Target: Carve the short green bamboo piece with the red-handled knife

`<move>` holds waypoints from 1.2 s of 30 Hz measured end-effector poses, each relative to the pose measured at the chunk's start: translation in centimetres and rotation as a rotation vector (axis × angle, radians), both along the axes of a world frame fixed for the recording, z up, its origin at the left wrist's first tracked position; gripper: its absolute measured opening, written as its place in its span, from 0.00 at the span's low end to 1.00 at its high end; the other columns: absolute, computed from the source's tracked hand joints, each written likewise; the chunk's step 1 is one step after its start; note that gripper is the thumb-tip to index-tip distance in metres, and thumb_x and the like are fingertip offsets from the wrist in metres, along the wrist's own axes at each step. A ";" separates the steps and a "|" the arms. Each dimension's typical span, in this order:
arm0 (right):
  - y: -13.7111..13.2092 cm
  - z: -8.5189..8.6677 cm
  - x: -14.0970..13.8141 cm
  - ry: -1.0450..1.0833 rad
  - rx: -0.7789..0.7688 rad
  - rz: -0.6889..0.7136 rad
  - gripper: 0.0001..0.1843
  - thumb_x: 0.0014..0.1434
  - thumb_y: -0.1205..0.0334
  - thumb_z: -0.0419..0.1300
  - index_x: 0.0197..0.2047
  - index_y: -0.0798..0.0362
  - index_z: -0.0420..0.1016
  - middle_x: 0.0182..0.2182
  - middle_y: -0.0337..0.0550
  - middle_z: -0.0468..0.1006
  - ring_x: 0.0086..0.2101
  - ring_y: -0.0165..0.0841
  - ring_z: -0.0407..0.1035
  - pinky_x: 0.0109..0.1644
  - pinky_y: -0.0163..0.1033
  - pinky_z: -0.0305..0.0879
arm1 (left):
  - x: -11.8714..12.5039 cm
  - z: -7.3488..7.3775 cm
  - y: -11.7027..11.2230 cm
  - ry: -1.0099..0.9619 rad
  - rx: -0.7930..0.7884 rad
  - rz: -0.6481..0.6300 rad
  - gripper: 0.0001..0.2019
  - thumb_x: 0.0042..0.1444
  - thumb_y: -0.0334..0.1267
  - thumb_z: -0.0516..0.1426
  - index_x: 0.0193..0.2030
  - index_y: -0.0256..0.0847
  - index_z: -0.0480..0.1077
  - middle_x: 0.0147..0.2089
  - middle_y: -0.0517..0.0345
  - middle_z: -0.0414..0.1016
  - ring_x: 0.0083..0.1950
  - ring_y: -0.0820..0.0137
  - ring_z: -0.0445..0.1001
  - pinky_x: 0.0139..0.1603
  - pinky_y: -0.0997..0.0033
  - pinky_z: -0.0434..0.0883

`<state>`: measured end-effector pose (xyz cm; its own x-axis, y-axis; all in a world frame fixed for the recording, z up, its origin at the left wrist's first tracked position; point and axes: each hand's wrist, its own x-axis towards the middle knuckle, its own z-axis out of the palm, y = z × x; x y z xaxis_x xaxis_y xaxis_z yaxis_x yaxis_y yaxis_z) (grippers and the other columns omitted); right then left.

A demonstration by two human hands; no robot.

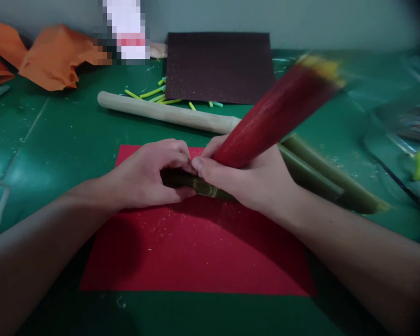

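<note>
My left hand (150,175) is closed over the near end of a dark green bamboo piece (203,187) that lies on a red sheet (196,252). My right hand (252,179) grips a red-handled tool (276,114) with a yellowish top, its working end hidden where it meets the bamboo between my thumbs. The tool's upper part is blurred by motion. Fine shavings dot the red sheet below my hands.
More green bamboo lengths (322,175) run to the right. A pale wooden stick (168,113) lies behind my hands. A dark sheet (219,67), small green-yellow offcuts (150,93), orange crumpled paper (52,56) and clear plastic (402,121) sit on the green mat (56,140).
</note>
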<state>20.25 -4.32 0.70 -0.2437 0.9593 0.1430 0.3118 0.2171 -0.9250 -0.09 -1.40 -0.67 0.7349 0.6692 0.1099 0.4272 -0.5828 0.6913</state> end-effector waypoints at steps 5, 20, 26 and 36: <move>-0.1 0.2 0.0 -0.017 -0.013 0.001 0.18 0.55 0.65 0.65 0.20 0.50 0.61 0.20 0.36 0.67 0.25 0.27 0.61 0.25 0.35 0.58 | 0.1 0.1 0.0 0.016 -0.008 0.005 0.04 0.55 0.38 0.64 0.34 0.42 0.75 0.43 0.54 0.77 0.43 0.64 0.76 0.41 0.65 0.71; -0.2 0.5 0.2 -0.027 -0.021 -0.129 0.16 0.51 0.66 0.62 0.17 0.51 0.61 0.17 0.34 0.64 0.21 0.24 0.57 0.21 0.33 0.53 | -0.2 -0.1 0.1 -0.034 -0.001 -0.026 0.07 0.57 0.38 0.65 0.43 0.44 0.79 0.42 0.58 0.75 0.44 0.67 0.76 0.44 0.67 0.70; 0.1 0.6 -0.1 0.058 -0.036 0.003 0.13 0.56 0.64 0.66 0.22 0.52 0.71 0.19 0.33 0.70 0.21 0.23 0.61 0.22 0.31 0.55 | 0.0 -0.1 0.2 -0.016 0.011 -0.030 0.05 0.57 0.37 0.64 0.39 0.40 0.78 0.41 0.57 0.75 0.42 0.68 0.76 0.41 0.69 0.70; 0.1 0.4 0.0 0.023 -0.040 0.014 0.15 0.56 0.61 0.68 0.22 0.53 0.70 0.20 0.34 0.70 0.23 0.25 0.62 0.23 0.32 0.57 | 0.1 0.1 0.1 -0.011 0.022 -0.022 0.03 0.57 0.36 0.64 0.37 0.40 0.77 0.41 0.57 0.77 0.43 0.68 0.77 0.43 0.68 0.71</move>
